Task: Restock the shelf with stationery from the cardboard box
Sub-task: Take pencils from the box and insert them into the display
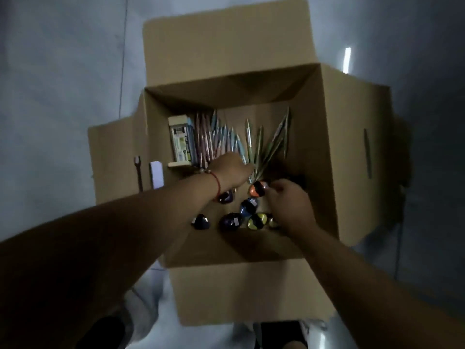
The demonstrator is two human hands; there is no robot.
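An open brown cardboard box [327,137] fills the centre of the frame, its four flaps folded outward over a pale grey floor [63,71]. Both forearms come in from the lower corners and reach down into it.

The left hand [232,170] sits near the middle of the box, with a thin red string bracelet [217,183] and a beaded band at its wrist. Its fingers are curled round the lower ends of a fanned bunch of slim greenish pens [270,144], which spread up and to the right toward the far wall. The right hand [286,200] is just below and to the right of it; its fingertips pinch a small rounded orange-and-black item [257,189], too blurred to identify further.

Below the hands, on the box bottom, lie several similar small rounded pieces: a blue-and-black one [248,206], a yellow-and-black one [257,221], a purple one [230,221], a dark one [200,221] toward the left, and a dark reddish one [225,197] partly under the left wrist.

In the upper left of the box interior a row of pink and pale blue pens [214,139] lies side by side, just beside a flat white-and-green packaged box [181,142] against the left wall.

On the left flap rest a dark metal spanner [138,172] and a small white rectangular block [156,175], side by side.
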